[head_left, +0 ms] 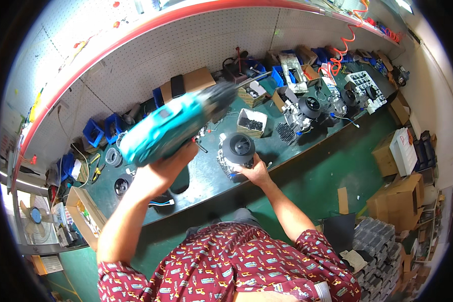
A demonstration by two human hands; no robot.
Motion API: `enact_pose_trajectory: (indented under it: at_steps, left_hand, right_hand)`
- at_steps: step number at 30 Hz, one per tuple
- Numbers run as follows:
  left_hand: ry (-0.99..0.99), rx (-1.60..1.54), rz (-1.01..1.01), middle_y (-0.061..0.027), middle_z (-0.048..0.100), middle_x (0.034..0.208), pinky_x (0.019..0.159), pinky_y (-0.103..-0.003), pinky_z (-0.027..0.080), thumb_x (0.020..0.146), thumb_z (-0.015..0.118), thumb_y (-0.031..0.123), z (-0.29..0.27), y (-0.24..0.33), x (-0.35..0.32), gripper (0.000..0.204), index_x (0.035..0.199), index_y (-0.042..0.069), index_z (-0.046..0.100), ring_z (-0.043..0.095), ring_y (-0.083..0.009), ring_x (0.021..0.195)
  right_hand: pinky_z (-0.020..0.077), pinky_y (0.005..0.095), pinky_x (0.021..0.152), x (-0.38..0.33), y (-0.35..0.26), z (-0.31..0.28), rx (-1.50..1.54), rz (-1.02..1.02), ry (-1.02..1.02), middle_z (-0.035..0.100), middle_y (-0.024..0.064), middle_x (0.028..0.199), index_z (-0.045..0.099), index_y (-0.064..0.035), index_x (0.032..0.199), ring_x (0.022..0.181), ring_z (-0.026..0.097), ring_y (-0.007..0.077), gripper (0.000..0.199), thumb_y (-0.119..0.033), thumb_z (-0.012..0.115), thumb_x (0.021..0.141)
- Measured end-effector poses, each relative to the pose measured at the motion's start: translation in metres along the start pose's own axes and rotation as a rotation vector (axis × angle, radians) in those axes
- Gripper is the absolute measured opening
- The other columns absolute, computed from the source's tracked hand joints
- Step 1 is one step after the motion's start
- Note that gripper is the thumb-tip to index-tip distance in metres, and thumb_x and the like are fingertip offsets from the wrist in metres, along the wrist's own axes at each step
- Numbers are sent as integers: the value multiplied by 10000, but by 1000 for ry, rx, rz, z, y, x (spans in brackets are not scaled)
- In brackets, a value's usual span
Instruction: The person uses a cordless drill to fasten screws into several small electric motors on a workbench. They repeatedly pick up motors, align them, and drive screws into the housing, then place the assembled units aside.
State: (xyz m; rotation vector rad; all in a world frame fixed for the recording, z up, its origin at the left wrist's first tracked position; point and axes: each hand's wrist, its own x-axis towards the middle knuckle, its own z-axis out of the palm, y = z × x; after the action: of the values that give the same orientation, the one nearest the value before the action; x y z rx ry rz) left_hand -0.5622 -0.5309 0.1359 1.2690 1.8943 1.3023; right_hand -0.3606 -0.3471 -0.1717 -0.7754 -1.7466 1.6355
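In my left hand (167, 170) is a teal cordless drill (161, 128), raised above the bench and blurred by motion. Its black chuck points to the far right, and a long thin bit (255, 79) appears to extend from it. My right hand (257, 172) grips the near right side of a blower unit (238, 147), a black round impeller on a light metal body. That unit stands on the green bench (199, 189). Just behind it is a small open carton (251, 123) of dark screws or similar small parts. The drill's tip is apart from the unit.
Similar blower units (307, 111) stand farther right, beside a white tray (366, 90). Blue bins (93, 132) and pliers (97, 173) lie at the left. Another impeller unit (122, 186) sits near the front edge. An orange coiled hose (343, 48) hangs at the back right.
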Motion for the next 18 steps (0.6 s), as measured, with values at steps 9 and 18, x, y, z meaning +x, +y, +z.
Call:
enact_pose_trajectory:
  at_steps: [9, 18]
  left_hand:
    - [164, -216, -148, -91, 673, 886, 803, -321, 544, 961, 636, 19, -9, -139, -149, 291, 1236, -66, 592, 655, -164, 793]
    - [285, -310, -338, -37, 691, 865, 721, -306, 534, 924, 746, 67, 16, -151, -160, 163, 1070, 8, 705, 642, -132, 776]
  right_hand:
    - [496, 376, 1038, -14, -43, -30, -570, -65, 55, 667, 235, 1269, 538, 11, 1397, 1199, 653, 341, 634, -10, 572, 764]
    - [575, 314, 841, 69, -52, -73, -472, -57, 186, 765, 170, 1047, 711, 37, 1168, 948, 739, 194, 274, -85, 706, 922]
